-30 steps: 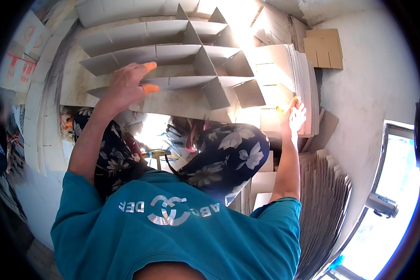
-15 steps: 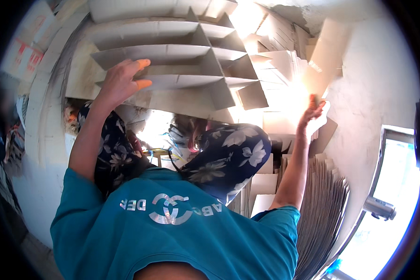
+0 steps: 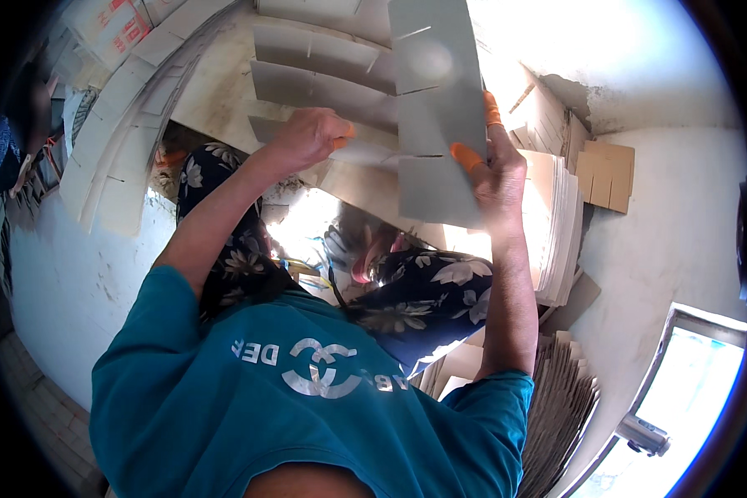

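Observation:
A long grey cardboard strip (image 3: 433,91) with short slots cut in from its left edge stands in my right hand (image 3: 500,170). Orange covers sit on the thumb and a finger; the thumb lies across the strip's face. My left hand (image 3: 303,143) is curled closed left of the strip, in front of the slotted cardboard dividers (image 3: 324,89). An orange-covered tip shows there, but whatever it may pinch is hidden. Those dividers stand on edge in rows on a pale board (image 3: 216,95), their right ends hidden behind the held strip.
A stack of cardboard strips (image 3: 561,228) stands right of my right hand, near a brown slotted piece (image 3: 606,176) by the wall. Many sheets (image 3: 560,415) are packed upright at lower right. Long slotted strips (image 3: 112,158) lean at left. My patterned knees are below the board.
My right hand has brought the strip from the far right leftward, over the dividers. My left hand has moved right and its spread fingers have curled closed. The view has shifted.

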Available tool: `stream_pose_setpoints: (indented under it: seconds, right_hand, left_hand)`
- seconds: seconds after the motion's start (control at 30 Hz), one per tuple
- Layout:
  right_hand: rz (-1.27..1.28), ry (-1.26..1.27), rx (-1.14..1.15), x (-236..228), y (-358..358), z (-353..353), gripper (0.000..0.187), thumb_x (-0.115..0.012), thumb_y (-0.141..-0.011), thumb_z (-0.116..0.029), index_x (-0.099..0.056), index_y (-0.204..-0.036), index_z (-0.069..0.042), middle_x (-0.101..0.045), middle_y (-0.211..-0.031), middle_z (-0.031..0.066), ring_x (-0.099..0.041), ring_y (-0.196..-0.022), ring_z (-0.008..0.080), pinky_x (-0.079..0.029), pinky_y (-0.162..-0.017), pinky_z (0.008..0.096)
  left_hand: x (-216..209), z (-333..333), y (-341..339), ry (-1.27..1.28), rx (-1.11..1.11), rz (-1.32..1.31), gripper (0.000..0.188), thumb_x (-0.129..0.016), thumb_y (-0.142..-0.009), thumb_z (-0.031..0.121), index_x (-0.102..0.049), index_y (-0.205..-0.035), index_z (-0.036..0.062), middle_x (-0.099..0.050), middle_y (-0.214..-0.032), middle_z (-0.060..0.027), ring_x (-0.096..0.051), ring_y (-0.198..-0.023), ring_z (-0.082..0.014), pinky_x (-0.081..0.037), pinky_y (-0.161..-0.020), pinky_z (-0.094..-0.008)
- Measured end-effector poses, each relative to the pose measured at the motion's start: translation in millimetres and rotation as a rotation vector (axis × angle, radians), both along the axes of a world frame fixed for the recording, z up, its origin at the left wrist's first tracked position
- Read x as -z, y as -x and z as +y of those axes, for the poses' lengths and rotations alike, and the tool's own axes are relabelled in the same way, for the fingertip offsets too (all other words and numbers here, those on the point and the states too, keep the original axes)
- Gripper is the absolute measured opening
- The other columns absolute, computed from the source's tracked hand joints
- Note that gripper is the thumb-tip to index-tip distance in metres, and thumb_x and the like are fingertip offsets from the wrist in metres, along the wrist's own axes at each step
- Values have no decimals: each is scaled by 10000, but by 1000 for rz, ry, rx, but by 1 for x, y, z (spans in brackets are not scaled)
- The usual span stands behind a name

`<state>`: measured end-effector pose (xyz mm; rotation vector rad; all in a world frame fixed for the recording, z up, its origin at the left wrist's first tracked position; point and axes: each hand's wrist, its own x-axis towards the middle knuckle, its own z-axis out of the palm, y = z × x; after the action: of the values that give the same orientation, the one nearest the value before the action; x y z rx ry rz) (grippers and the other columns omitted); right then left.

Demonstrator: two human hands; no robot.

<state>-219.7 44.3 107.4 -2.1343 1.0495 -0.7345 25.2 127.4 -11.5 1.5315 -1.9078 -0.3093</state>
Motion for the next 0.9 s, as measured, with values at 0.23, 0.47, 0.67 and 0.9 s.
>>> stream_pose_setpoints:
  seconds: [0.23,0.47,0.67,0.9]
  right_hand:
    - [240,112,-78,5,-15,-11,720,-663,-765,45,-338,-1402,-39,-662,-990,184,-667,-903,225,-522,-776,328]
    - [172,-26,-231,-1,-33,-31,616,-626,-763,93,-405,-1336,42,-626,-1078,184,-621,-951,192,-488,-816,294]
    - [280,-116,-266,22,-48,-36,697,-670,-754,60,-359,-1376,23,-589,-1194,166,-573,-1043,166,-444,-900,269]
    - [721,124,-331,23,-61,-27,824,-677,-723,-27,-224,-1408,40,-639,-922,230,-634,-860,362,-507,-721,388]
  left_hand:
    - [1,-1,1,39,6,-5,114,-655,-747,109,-660,-860,93,-603,-723,-99,-598,-734,-297,-463,-638,-417]
    - [-3,-8,0,-44,23,34,112,-626,-759,96,-656,-866,79,-587,-714,-131,-588,-737,-325,-457,-656,-434]
    - [-2,-15,0,-40,51,79,114,-622,-740,77,-656,-846,55,-587,-713,-139,-586,-730,-331,-457,-667,-433]
    - [10,-23,-1,-24,27,72,131,-623,-723,66,-651,-849,44,-595,-715,-136,-592,-736,-331,-463,-670,-434]
